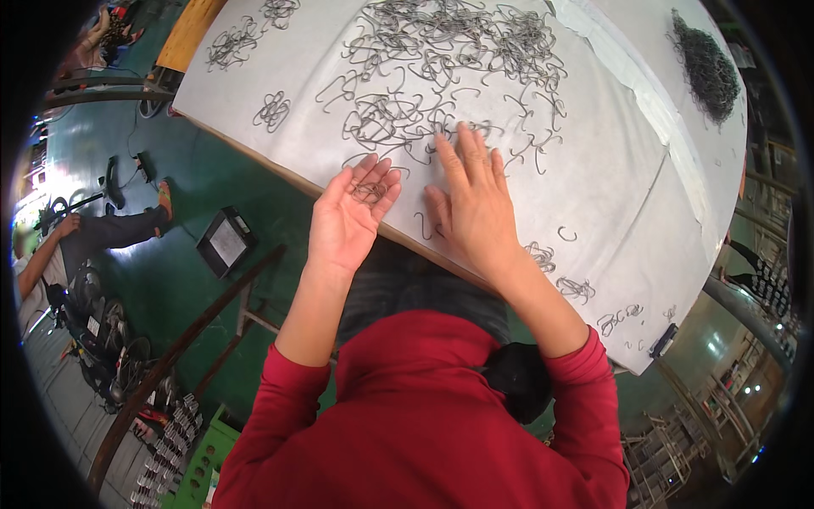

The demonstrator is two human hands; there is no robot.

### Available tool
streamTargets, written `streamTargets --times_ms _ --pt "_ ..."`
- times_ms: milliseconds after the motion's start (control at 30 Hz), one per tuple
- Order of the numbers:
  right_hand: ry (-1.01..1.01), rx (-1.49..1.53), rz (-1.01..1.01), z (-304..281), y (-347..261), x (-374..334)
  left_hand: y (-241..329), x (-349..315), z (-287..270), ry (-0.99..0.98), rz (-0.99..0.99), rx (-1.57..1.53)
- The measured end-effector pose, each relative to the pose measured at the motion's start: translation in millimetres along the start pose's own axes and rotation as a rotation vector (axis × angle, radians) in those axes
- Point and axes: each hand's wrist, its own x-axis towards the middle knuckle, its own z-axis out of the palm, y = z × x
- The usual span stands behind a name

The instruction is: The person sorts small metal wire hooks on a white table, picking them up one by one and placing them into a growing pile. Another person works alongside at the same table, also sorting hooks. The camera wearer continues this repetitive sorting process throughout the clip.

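Palm up at the table's near edge, my left hand cups a small bunch of bent wire hooks in its curled fingers. To its right, my right hand lies palm down with fingers stretched and apart. Its fingertips reach the near side of a wide heap of dark S-shaped wire hooks. A denser clump of hooks lies just beyond my left hand. One loose S-hook rests beside my right thumb, partly hidden by the hand.
Small hook piles dot the left of the white-covered table; more line its near right edge. A dark tangled pile sits far right. A black bin stands on the green floor. A person sits at left.
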Motion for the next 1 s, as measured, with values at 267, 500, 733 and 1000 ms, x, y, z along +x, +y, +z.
streamTargets --times_ms 267,500,733,1000 --pt "0.162 -0.082 -0.012 1.1 7.5 29.3 -1.5 1.8 1.5 0.011 -0.005 -0.002" --pt "0.234 -0.181 -0.088 -5.3 44.0 61.4 1.4 1.7 2.3 -0.013 -0.012 0.014" --pt "0.213 -0.135 -0.034 -1.6 36.5 65.8 1.1 1.2 2.6 -0.031 -0.007 0.042" --pt "0.255 -0.109 -0.111 6.3 24.3 86.5 1.5 2.3 1.6 -0.037 -0.021 0.062"
